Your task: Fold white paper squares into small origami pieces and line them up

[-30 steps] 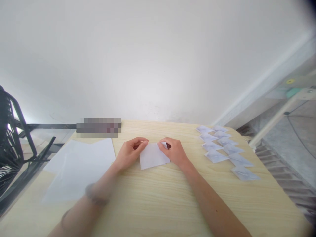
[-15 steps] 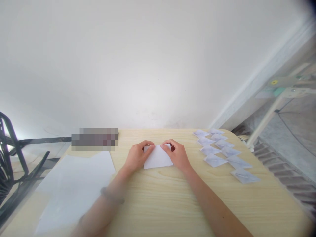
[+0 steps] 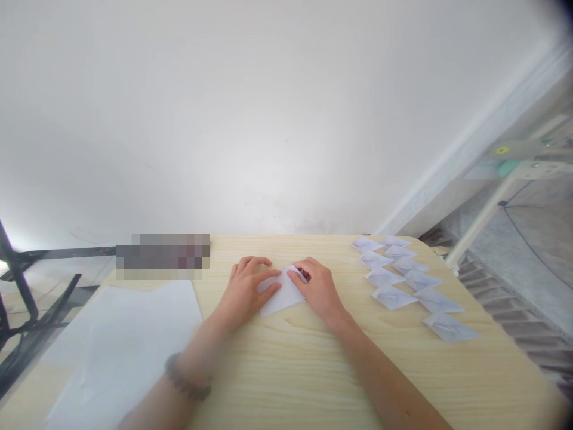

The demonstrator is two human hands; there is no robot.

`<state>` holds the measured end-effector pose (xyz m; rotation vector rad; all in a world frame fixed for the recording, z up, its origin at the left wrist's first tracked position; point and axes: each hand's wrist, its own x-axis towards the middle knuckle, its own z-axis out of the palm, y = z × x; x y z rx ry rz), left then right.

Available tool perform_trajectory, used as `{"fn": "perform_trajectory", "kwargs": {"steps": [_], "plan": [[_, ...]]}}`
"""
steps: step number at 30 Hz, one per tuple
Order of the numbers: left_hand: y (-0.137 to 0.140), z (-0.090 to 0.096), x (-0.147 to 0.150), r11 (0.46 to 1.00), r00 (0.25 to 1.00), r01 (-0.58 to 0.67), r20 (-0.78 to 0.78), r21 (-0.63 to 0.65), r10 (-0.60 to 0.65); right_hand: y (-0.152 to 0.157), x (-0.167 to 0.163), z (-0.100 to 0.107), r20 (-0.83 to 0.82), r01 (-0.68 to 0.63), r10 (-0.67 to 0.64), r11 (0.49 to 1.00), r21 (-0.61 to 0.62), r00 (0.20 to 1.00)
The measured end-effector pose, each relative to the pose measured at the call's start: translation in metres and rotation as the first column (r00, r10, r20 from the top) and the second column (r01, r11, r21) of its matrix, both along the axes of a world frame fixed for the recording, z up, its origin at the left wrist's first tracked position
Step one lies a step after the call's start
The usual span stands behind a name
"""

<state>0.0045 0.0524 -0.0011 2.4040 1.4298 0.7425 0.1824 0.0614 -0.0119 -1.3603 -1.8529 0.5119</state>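
A small folded sheet of white paper (image 3: 283,303) lies on the wooden table between my hands. My left hand (image 3: 246,289) rests on its left side, thumb and fingers spread apart and pressing it flat. At the paper's upper right edge, my right hand (image 3: 319,289) is closed, with the thumb on top and the fingers curled behind. Part of the paper's edge is hidden under the fingers of both hands.
Folded white paper pieces (image 3: 394,297), several of them, lie in two slanting rows at the right. Large white sheets (image 3: 134,334) cover the table's left part. A blurred-out object (image 3: 163,257) sits at the back left. Behind the table (image 3: 286,382) rises a white wall (image 3: 268,119).
My left hand has gone from pinching the paper's top edge to lying spread on it. The paper shows smaller, its right side now slanting. My right hand has moved slightly down and left.
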Motion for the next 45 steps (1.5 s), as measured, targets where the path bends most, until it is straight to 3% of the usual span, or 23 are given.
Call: {"fn": "perform_trajectory", "kwargs": {"steps": [3, 7, 15, 45], "plan": [[0.000, -0.002, -0.002, 1.000, 0.999, -0.017, -0.050, 0.023, 0.018, 0.001, 0.007, 0.001, 0.019, -0.057, 0.057, 0.998, -0.024, 0.998], [0.000, -0.003, -0.004, 0.999, 0.999, -0.030, -0.044, 0.027, 0.031, 0.002, 0.018, 0.007, 0.047, -0.268, 0.270, 0.963, -0.040, 0.962], [0.003, -0.005, -0.006, 0.999, 0.999, -0.042, 0.010, 0.018, 0.042, 0.001, 0.020, 0.008, 0.188, -0.373, 0.352, 0.923, 0.091, 0.917], [0.001, -0.001, -0.005, 0.999, 0.997, -0.038, -0.058, 0.039, 0.040, -0.002, 0.019, 0.011, 0.228, -0.404, 0.383, 0.914, 0.048, 0.895]]}}
